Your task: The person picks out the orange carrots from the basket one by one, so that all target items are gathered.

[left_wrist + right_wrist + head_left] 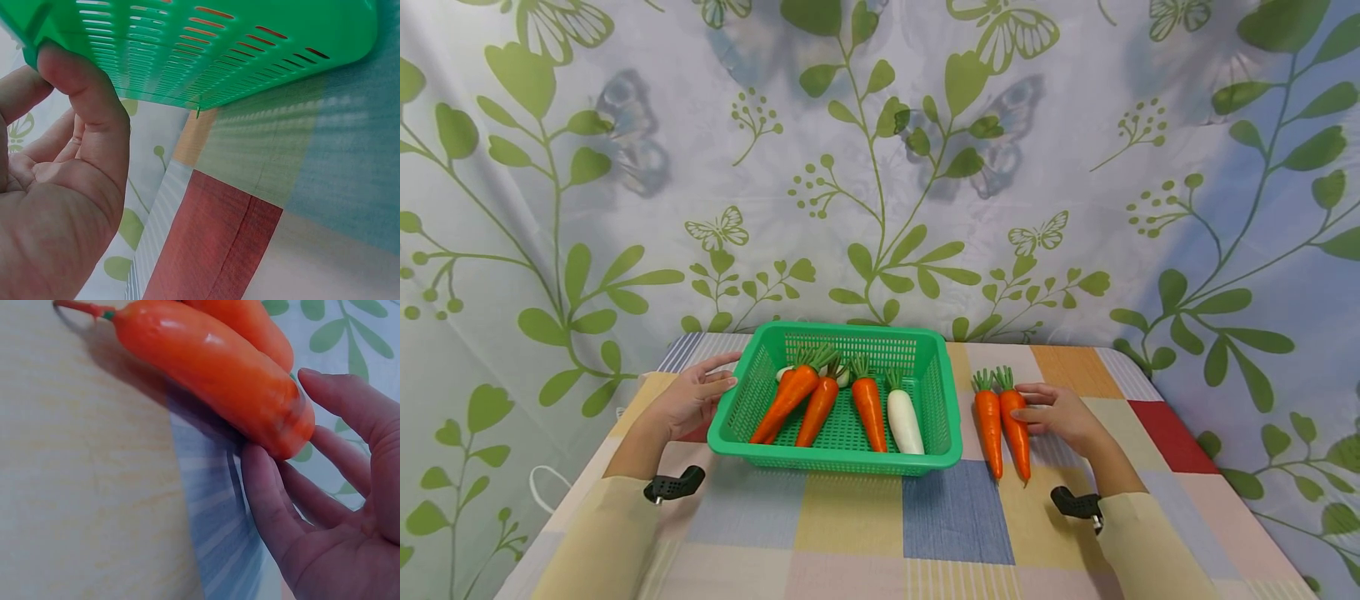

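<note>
A green plastic basket (842,458) stands on the table with several orange carrots (868,410) and a white radish (904,421) inside, plus pale vegetables partly hidden under the leafy tops. My left hand (695,398) is at the left rim; its bent thumb (72,69) touches the rim from outside. Right of the basket, two carrots lie side by side, stubby green tops pointing away. My right hand (1060,417) is at the nearer carrot (1015,429), its thumb and fingers (259,478) spread loosely about the thick end.
A patchwork tablecloth (850,517) covers the table. Behind it hangs a pale curtain (880,167) printed with green leaves and butterflies. A white cable (542,479) loops at the table's left edge. Both wrists wear small black cameras (673,485).
</note>
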### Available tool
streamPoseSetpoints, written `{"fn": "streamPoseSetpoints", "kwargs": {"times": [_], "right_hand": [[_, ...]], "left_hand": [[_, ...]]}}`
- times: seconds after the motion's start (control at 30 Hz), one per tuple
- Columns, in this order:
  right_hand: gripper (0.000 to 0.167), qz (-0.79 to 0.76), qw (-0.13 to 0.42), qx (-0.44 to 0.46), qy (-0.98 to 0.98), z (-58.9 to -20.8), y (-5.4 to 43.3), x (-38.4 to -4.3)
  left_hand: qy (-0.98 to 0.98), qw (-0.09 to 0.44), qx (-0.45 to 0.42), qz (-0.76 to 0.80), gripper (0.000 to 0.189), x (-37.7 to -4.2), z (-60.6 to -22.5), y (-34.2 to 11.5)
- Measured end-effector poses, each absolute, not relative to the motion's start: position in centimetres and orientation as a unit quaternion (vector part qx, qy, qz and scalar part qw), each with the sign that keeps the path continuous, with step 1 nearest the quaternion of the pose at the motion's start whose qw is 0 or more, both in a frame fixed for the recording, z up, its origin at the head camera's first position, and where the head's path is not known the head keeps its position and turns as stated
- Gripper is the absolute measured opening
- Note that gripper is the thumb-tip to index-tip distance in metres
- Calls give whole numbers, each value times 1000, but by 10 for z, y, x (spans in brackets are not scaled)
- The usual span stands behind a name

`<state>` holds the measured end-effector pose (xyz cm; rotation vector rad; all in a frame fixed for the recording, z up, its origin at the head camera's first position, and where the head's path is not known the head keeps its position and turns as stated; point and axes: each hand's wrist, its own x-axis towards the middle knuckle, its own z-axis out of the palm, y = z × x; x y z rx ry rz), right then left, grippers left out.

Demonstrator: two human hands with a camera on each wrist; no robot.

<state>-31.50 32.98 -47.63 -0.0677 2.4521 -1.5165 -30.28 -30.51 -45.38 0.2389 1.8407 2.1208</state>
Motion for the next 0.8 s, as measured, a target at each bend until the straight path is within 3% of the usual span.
{"fn": "streamPoseSetpoints", "kwargs": {"times": [0.27, 0.53, 0.8], "right_hand": [[75, -470, 99, -24, 877, -466, 325, -306], [65, -415, 36, -59, 907, -444, 318, -296], [59, -418, 12, -83, 905, -430, 303, -290]], "left_hand": [[651, 157, 74, 739, 62, -304, -455, -305], [663, 154, 65, 730, 63, -303, -452, -304], [658, 161, 74, 732, 64, -305, -455, -305]]}}
